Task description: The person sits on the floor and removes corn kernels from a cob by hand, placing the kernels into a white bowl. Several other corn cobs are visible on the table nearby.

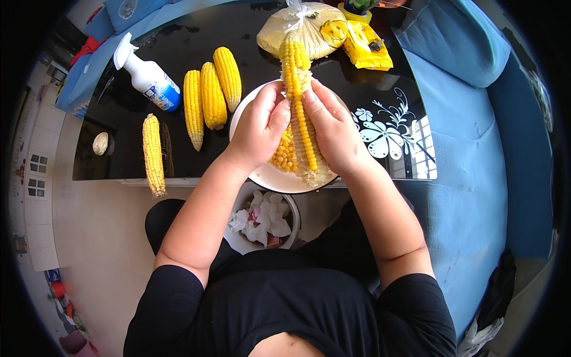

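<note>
Both my hands grip one partly shelled corn cob point(303, 128) upright over a white bowl point(279, 183). Bare cob shows along its lower right side, while rows of yellow kernels stay on its top and down its middle. My left hand point(260, 128) is closed on the left side with the thumb against the cob. On the right side my right hand point(336, 128) is closed, its thumb pressed beside a kernel row. Loose corn kernels point(284, 156) lie in the bowl, partly hidden behind the cob and my left hand.
Several whole corn cobs point(213, 95) lie left of the bowl; another cob point(153, 156) overhangs the black table's point(119, 137) front edge. A spray bottle point(148, 77) lies behind. A tied plastic bag point(270, 35) and yellow packet point(364, 47) sit far back. Below is a waste bin point(291, 238).
</note>
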